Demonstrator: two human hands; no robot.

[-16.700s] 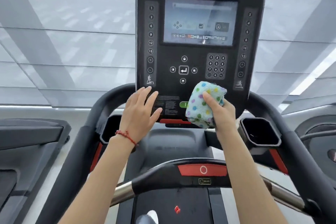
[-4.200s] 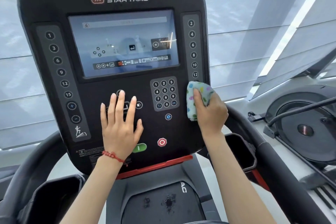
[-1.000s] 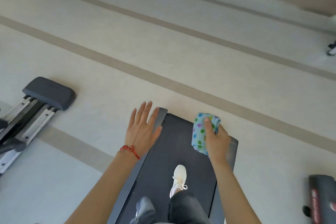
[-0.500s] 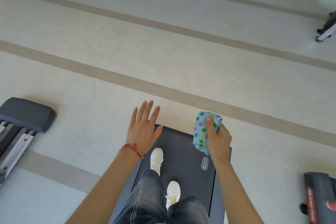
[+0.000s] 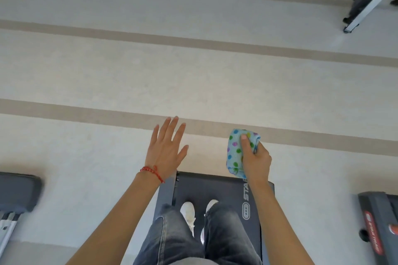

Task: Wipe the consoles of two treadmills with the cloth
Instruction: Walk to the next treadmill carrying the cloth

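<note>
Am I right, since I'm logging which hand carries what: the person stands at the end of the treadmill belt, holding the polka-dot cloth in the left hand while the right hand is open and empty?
Not quite: the hands are swapped. The head view shows the polka-dot cloth gripped in the right hand, while the left hand, the one with the red bracelet, is open and empty. The person does stand at the end of the treadmill belt.

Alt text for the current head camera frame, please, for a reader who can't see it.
Looking down, a person stands at the end of a treadmill belt, right hand gripping a folded polka-dot cloth and left hand open and empty. Pale striped floor lies ahead; no console is visible.
</note>
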